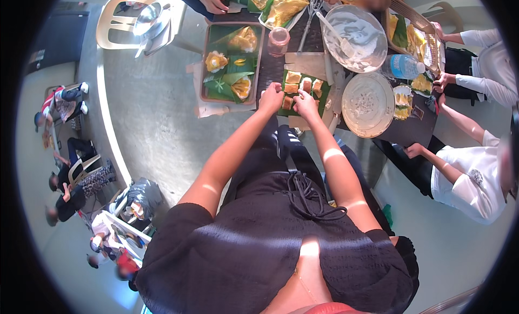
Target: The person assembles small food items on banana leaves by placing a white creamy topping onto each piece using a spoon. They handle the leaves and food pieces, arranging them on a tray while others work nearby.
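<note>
Several small rectangular pieces of golden-brown cake (305,84) sit in rows on a dark green banana leaf (325,104) in front of me. My left hand (271,99) is at the leaf's left edge, its fingers curled closed; what they hold, if anything, is hidden. Over the near part of the leaf, my right hand (306,104) has its fingers bent together, with the fingertips by a single near cake piece (287,103). That piece lies between my two hands. Brown cardboard (297,123) shows under the leaf.
On the left stands a tray (204,70) with leaf-wrapped yellow food. A pinkish jar (278,41), a whisk (309,23), a bowl of white cream (354,38) and a round cream-smeared container (368,104) surround the leaf. A water bottle (406,67) lies right. Other people's hands (445,82) edge the table.
</note>
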### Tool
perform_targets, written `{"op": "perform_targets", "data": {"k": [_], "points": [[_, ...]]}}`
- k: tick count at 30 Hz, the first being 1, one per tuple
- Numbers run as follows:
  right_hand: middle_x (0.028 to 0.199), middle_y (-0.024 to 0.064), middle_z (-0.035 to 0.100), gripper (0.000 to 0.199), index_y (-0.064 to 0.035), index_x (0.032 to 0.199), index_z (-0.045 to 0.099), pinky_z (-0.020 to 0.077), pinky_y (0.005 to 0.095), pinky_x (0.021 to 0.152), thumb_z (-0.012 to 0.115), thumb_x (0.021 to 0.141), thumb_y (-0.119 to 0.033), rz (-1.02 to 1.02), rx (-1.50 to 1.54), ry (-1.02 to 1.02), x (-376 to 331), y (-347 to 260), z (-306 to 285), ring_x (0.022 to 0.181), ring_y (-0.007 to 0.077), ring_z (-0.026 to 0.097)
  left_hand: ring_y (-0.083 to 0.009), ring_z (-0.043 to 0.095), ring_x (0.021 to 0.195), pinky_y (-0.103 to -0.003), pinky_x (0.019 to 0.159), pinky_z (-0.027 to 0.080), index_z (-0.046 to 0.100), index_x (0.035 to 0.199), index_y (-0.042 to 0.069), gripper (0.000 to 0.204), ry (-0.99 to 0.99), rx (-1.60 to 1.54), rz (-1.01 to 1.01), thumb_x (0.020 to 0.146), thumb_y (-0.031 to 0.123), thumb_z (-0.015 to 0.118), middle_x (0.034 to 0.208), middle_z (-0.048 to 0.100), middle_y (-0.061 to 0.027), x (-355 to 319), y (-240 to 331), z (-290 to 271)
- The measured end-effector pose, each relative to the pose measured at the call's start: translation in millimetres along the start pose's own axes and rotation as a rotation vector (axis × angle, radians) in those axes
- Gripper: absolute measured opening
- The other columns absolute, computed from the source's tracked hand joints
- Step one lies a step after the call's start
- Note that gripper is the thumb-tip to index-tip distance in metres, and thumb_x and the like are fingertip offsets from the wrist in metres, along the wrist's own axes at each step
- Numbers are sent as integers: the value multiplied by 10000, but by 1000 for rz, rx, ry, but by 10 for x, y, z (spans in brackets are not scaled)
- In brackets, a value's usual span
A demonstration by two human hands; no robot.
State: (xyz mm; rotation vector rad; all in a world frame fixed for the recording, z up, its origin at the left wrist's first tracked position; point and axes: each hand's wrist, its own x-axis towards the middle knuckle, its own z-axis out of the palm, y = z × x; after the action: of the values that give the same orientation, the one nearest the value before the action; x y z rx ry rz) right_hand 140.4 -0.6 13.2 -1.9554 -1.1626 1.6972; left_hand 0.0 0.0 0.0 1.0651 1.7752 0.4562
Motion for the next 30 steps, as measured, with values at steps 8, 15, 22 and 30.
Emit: {"op": "perform_targets", "data": {"k": [8, 15, 22, 30], "points": [[510, 33, 497, 525, 15, 1218, 358, 361, 217, 397, 496, 745, -170, 13, -12, 36, -63, -89, 38, 414, 76, 451, -202, 566, 855, -279, 761, 428, 526, 979, 4, 302, -32, -43, -13, 710, 140, 514, 908, 591, -107, 80, 80, 34], [565, 96, 565, 543, 65, 1162, 394, 450, 279, 522, 488, 703, -209, 22, -33, 48, -51, -70, 67, 534, 157, 566, -179, 559, 842, -269, 756, 421, 530, 965, -11, 284, -35, -123, -54, 717, 127, 517, 900, 586, -109, 163, 35, 97], [578, 86, 558, 536, 69, 1170, 380, 437, 265, 489, 487, 709, -182, 56, 41, 51, -78, -104, 80, 501, 138, 540, -176, 552, 842, -267, 757, 416, 532, 957, -16, 271, -62, -195, -69, 721, 115, 510, 899, 583, -108, 231, -60, 160], [598, 82, 561, 540, 71, 1182, 361, 431, 251, 464, 490, 714, -166, 81, 94, 44, -72, -109, 77, 480, 124, 529, -207, 572, 842, -284, 744, 433, 546, 945, 6, 259, -33, -47, -41, 723, 121, 478, 881, 598, -120, 126, 113, 61]]}}
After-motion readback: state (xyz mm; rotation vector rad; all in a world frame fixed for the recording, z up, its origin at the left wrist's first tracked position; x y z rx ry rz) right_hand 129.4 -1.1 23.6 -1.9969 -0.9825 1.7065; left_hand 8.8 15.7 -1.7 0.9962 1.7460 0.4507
